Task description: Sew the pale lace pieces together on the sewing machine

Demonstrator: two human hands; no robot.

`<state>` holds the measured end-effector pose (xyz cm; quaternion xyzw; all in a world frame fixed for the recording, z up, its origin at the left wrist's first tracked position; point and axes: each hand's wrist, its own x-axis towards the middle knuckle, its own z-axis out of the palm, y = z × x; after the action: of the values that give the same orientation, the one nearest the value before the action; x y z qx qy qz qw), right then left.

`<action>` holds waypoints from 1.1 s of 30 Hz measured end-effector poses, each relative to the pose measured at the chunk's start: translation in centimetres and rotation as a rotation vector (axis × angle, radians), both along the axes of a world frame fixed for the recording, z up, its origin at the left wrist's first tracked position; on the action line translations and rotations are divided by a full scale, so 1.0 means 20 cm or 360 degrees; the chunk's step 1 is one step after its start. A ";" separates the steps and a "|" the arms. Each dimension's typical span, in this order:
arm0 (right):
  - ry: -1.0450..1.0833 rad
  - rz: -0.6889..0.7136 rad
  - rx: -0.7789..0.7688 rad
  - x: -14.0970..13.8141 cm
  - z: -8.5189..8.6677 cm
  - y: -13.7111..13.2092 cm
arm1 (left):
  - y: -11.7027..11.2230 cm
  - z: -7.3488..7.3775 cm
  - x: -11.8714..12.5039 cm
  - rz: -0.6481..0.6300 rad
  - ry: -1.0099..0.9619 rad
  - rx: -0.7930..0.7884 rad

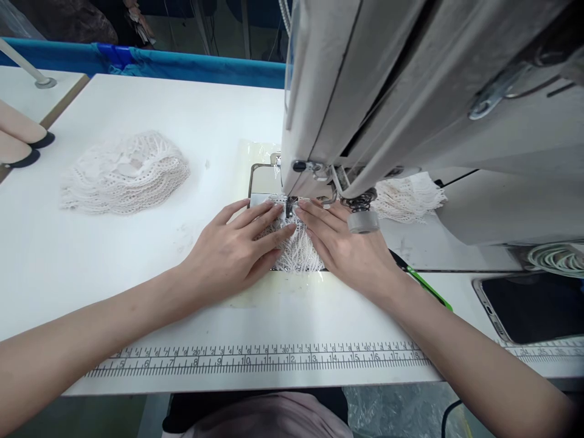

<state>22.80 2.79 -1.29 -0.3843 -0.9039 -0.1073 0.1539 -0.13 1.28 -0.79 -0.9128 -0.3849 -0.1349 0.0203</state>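
Note:
A piece of white lace (298, 249) lies under the presser foot (289, 207) of a sewing machine (337, 79). My left hand (237, 246) rests flat on the lace's left side, fingers stretched toward the foot. On the other side my right hand (344, 240) lies with its fingers extended over the lace, close to the needle area. Both hands press on the fabric rather than grip it. The fingertips sit just beside the foot, and part of the lace is hidden beneath the fingers.
A stack of white lace (130, 173) lies at left, and more lace (408, 198) sits behind my right hand. A green-handled tool (429, 289) is partly under my right forearm. A phone (533, 307) lies at right. A printed ruler (246, 360) runs along the table's front edge.

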 end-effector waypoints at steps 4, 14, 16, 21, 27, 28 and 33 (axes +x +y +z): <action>0.0005 0.0000 -0.0002 0.00 0.01 0.00 | 0.00 0.00 0.00 -0.0001 -0.0019 0.0000; -0.0002 -0.0025 0.0062 0.00 0.01 -0.01 | 0.00 0.00 0.01 0.0007 -0.0014 -0.0002; -0.0005 -0.0024 0.0050 0.00 0.01 -0.01 | 0.00 0.00 0.00 0.0014 -0.0020 -0.0006; 0.0010 -0.0027 0.0065 0.00 0.01 -0.01 | 0.00 0.00 0.01 0.0019 -0.0037 -0.0020; 0.0096 0.0067 0.0098 0.01 0.01 -0.01 | 0.00 -0.01 0.01 0.0013 -0.0022 0.0004; 0.0101 0.0093 0.0093 0.01 0.01 -0.01 | 0.00 -0.01 0.01 0.0013 -0.0017 0.0005; 0.0079 0.0127 0.0091 0.00 0.02 -0.02 | 0.00 0.00 0.00 0.0015 -0.0020 -0.0005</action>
<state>22.90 2.46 -0.87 -0.3461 -0.9110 -0.1172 0.1914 -0.06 1.38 -0.86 -0.9102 -0.3895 -0.1399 0.0170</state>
